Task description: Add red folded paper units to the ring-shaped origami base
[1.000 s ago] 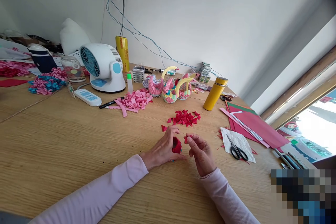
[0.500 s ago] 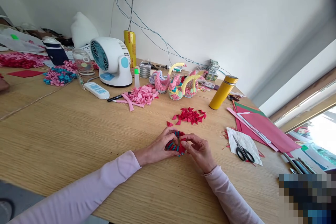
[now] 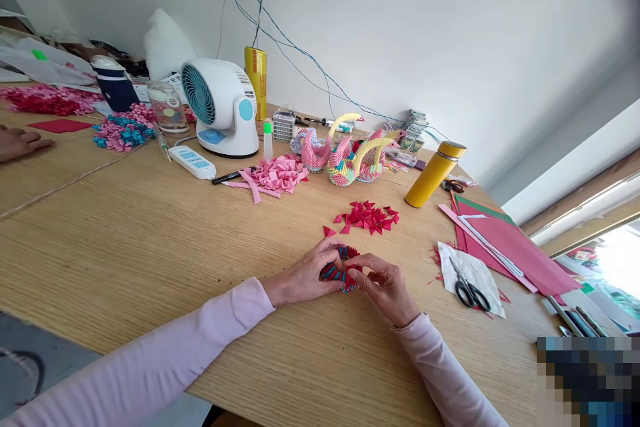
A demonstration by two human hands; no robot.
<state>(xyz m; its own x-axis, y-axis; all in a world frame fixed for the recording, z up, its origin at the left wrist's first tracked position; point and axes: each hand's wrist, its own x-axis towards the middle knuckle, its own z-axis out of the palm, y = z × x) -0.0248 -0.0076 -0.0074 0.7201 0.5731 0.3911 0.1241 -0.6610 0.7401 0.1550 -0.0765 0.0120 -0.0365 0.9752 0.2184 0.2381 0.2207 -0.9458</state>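
My left hand (image 3: 305, 275) and my right hand (image 3: 386, 285) both grip a small round piece of folded red and blue paper units (image 3: 341, 272) resting on the wooden table (image 3: 150, 233). My fingertips press on its rim from both sides. Just beyond it lies one loose red paper triangle (image 3: 329, 231), and farther back a pile of red triangles (image 3: 369, 217).
Black scissors (image 3: 468, 288) lie on white paper at the right, beside red card sheets (image 3: 500, 243). A yellow flask (image 3: 434, 173), paper swans (image 3: 345, 157), pink folded pieces (image 3: 278, 175), a white fan (image 3: 220, 107) and a power strip (image 3: 192, 162) stand behind. Another person's hand (image 3: 20, 143) rests at far left.
My right hand, which held a small red piece apart from the paper piece, has closed in on it. Both hands now hold it. The view has shifted left.
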